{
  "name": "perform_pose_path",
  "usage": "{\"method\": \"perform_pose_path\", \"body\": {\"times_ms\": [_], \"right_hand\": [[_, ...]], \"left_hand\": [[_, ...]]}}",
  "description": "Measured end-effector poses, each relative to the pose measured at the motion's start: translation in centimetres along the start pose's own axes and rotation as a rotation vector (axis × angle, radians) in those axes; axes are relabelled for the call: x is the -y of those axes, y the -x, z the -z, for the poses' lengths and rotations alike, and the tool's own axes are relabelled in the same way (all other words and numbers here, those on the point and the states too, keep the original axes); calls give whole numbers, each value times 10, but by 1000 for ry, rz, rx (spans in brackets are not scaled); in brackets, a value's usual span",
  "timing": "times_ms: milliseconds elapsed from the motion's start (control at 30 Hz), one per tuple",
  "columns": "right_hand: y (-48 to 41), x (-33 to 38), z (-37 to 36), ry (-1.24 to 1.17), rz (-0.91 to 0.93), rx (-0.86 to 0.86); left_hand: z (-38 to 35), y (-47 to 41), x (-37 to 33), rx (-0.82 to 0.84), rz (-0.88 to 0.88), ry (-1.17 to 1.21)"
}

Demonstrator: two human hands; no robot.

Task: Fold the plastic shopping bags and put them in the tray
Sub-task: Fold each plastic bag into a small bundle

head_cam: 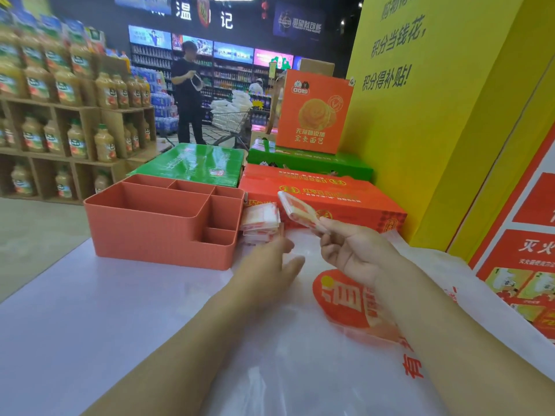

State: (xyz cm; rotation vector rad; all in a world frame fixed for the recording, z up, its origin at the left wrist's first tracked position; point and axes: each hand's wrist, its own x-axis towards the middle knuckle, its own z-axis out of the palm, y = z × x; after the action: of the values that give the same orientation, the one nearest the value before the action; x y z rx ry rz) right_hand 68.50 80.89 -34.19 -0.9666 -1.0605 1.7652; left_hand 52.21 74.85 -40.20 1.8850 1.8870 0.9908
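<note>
Blur and cover
The left hand [270, 262] is blurring in motion; the right forearm [435, 325] is covering part of the flat bag's [339, 298] print.

**Thin film, ribbed plastic, glossy cartons**

The tray [159, 232], toward the table's far left, is matt plastic. Its outer walls are finely ribbed and its inner walls smooth. The table [90, 310] top is smooth and white with a faint sheen. The flat bag [300, 370] at its near right is thin translucent plastic film, wrinkled and shiny. The folded bag [295, 213] in the right hand [354, 253] and the stack [261, 220] beside the tray are the same glossy film. At the far edge, the green carton [195, 163] has a glossy, reflective top.
</note>
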Motion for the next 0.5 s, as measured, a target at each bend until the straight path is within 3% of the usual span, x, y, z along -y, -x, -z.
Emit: {"method": "perform_pose_path", "body": {"times_ms": [67,133,267,500], "right_hand": [[-13,5,-9,63,79,-54],[-28,8,-21,142,134,-95],[-63,3,-46,315,187,-195],[-99,-21,-70,723,281,-304]], "left_hand": [[-6,5,-3,101,-85,-261],[-11,7,-5,197,-130,-360],[-22,5,2,270,-194,-470],[-31,2,10,236,-211,-475]]}}
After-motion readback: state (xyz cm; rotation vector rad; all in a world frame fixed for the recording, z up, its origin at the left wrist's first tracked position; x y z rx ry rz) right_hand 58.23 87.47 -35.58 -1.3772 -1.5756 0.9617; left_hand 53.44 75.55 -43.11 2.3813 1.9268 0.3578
